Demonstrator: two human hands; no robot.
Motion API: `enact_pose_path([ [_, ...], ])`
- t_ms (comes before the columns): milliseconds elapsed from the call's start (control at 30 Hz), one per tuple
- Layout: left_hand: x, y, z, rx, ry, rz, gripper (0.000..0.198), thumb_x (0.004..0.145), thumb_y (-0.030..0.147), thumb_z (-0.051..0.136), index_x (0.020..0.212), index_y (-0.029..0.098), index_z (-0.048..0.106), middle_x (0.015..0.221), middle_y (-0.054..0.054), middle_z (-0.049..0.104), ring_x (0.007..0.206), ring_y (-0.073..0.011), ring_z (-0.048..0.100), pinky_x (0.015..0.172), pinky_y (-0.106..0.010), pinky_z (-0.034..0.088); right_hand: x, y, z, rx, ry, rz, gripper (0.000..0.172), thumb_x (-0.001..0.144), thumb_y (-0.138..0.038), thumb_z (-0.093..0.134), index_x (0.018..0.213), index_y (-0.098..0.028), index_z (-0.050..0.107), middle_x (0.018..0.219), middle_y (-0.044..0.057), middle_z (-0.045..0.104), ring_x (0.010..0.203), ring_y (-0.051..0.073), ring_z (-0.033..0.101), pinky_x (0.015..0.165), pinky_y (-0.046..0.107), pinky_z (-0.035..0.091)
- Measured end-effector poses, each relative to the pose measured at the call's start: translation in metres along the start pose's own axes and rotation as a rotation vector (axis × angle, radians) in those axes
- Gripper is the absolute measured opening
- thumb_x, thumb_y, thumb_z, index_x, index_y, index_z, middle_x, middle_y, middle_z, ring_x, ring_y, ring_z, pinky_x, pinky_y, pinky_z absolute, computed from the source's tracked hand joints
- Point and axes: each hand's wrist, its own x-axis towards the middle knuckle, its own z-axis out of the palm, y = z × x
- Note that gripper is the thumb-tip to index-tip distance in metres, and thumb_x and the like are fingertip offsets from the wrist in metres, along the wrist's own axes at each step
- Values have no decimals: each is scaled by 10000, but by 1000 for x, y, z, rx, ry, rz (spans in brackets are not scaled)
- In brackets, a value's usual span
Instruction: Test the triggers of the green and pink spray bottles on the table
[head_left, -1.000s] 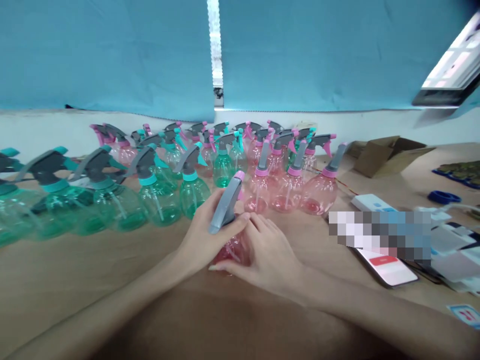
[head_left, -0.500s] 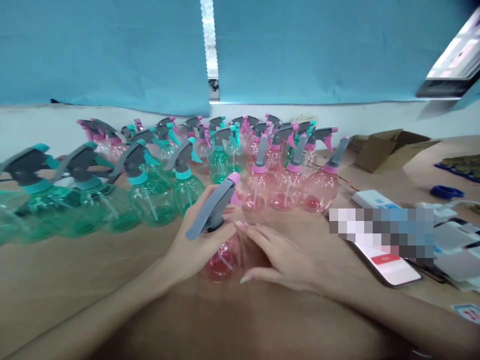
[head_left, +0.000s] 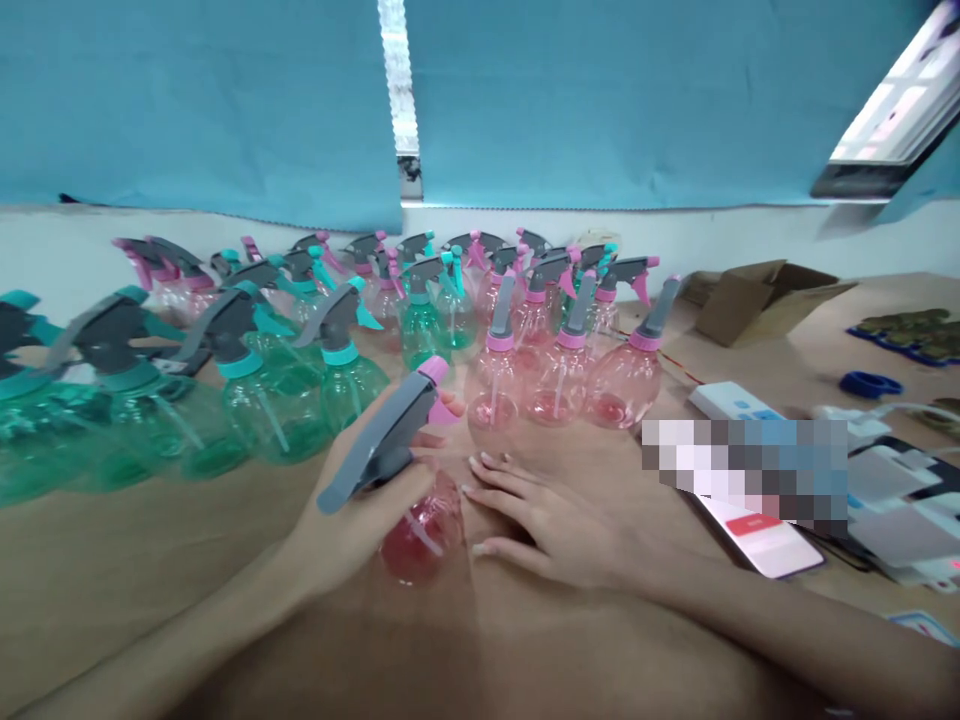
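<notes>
In the head view, a pink see-through spray bottle [head_left: 422,535] with a grey and pink trigger head stands tilted a little to the left in front of me. My left hand [head_left: 360,500] is wrapped round its neck, just below the trigger head; some fingers are hidden behind the bottle. To the right of this bottle is my right hand [head_left: 544,520], fingers spread over the table, holding nothing and apart from the bottle. Nearest beyond the hands are a pink spray bottle [head_left: 493,385] and a green spray bottle [head_left: 351,385].
Several green spray bottles [head_left: 277,415] line the left side, with more pink and green ones behind. On the right lie a phone [head_left: 776,545], a white box [head_left: 724,400], a blue tape ring [head_left: 870,384] and an open cardboard box [head_left: 765,305]. Blue blinds [head_left: 600,100] hang behind.
My right hand has come away from the bottle's neck and lies lower, to its right. The held bottle has shifted left and towards me in my left hand. The whole view has swung slightly right.
</notes>
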Motion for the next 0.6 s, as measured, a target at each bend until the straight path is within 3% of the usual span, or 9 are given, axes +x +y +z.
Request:
enact_pose_path([
  [200, -1, -7, -2, -157, -79, -118, 419, 723, 301, 617, 1141, 274, 613, 1002, -30, 711, 978, -266, 670, 821, -350, 544, 0, 0, -2, 30, -17, 22, 637, 925, -569, 458, 1408, -153, 466, 1506, 128, 372, 1409, 263, 309, 1141, 487, 290],
  [433, -3, -12, -4, -105, -95, -142, 237, 756, 321, 625, 979, 246, 648, 812, 5, 660, 804, -209, 656, 826, -353, 531, 0, -1, -5, 41, -48, 47, 642, 925, -557, 471, 1417, -146, 452, 1517, 116, 350, 1419, 252, 285, 1158, 468, 256],
  [600, -4, -13, -4, -79, -92, -126, 141, 767, 344, 619, 832, 225, 583, 776, 15, 606, 744, -180, 624, 782, -324, 525, 0, 1, -7, 32, -84, 65, 651, 922, -562, 472, 1425, -150, 441, 1533, 102, 319, 1423, 247, 275, 1163, 446, 248],
])
